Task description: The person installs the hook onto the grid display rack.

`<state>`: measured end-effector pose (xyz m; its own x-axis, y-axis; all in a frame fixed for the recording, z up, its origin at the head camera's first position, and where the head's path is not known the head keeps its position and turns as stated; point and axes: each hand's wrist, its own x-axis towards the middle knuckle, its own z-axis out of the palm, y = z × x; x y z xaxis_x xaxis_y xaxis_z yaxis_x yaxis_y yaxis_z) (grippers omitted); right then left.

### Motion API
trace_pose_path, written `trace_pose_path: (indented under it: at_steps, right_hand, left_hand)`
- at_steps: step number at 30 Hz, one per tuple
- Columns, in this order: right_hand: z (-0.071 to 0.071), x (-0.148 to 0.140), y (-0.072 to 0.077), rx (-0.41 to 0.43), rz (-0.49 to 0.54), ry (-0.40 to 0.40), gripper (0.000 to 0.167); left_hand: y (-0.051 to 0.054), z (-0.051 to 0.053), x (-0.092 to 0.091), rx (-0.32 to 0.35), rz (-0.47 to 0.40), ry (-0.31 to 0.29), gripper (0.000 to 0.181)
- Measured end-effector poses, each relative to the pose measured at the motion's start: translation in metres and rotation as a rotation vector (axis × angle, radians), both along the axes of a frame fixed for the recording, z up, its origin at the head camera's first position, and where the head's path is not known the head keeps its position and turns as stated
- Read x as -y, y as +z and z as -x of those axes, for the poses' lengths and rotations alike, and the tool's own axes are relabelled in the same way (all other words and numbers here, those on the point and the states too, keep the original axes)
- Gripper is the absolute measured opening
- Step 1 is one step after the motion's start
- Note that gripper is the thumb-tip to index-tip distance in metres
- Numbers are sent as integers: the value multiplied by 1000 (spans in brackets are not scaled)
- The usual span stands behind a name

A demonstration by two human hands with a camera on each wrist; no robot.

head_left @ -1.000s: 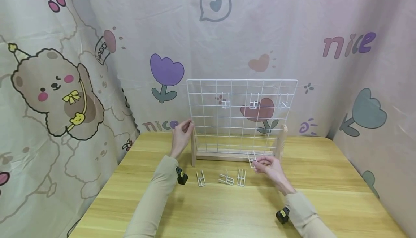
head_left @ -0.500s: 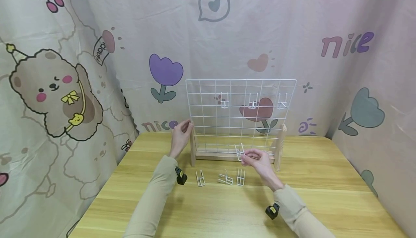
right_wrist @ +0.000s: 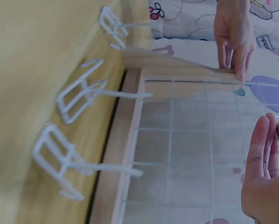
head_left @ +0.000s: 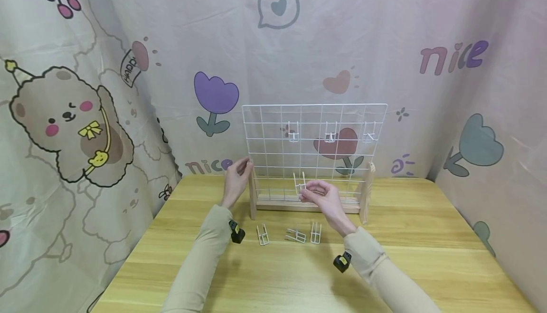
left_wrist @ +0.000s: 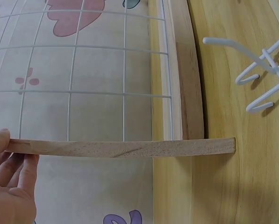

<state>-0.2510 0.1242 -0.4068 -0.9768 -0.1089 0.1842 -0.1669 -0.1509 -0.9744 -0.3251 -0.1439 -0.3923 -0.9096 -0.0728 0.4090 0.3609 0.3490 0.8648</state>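
Note:
My left hand [head_left: 237,182] pinches the upper end of the wooden left support [left_wrist: 125,148] of a stand, thumb on one side and fingers on the other. That stand carries a white wire grid panel [head_left: 314,105]. In the head view my right hand [head_left: 328,203] pinches a white wire hook [head_left: 299,186] in front of the grid's lower middle, prongs pointing up. Whether this hook touches the grid, I cannot tell. Only a sliver of it shows beside the right hand's fingers in the right wrist view.
Three more hooks hang on the grid's upper part: left [head_left: 293,137], middle [head_left: 330,137] and right [head_left: 369,137]. On the wooden table [head_left: 273,275] before the stand lie three loose hooks: left [head_left: 262,235], middle [head_left: 296,235] and right [head_left: 315,233]. A printed curtain [head_left: 282,56] surrounds the table.
My right hand has moved left and upward with the hook, from near the base's right end to the lower middle of the grid. My left hand keeps its hold on the support.

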Motion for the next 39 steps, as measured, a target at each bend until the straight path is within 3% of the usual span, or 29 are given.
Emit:
trace_pose_path:
  at_steps: [7, 15, 28, 39]
  right_hand:
    - [11, 21, 20, -76, 16, 20, 24]
    - [20, 48, 42, -115, 131, 16, 29]
    - [39, 85, 62, -189, 180, -40, 31]
    - [52, 111, 84, -217, 232, -62, 29]
  left_hand:
    - [0, 0, 1, -5, 5, 5, 37]
    - [1, -2, 1, -5, 11, 3, 38]
    - [0, 0, 4, 32, 4, -3, 39]
    - [0, 0, 2, -3, 22, -3, 39]
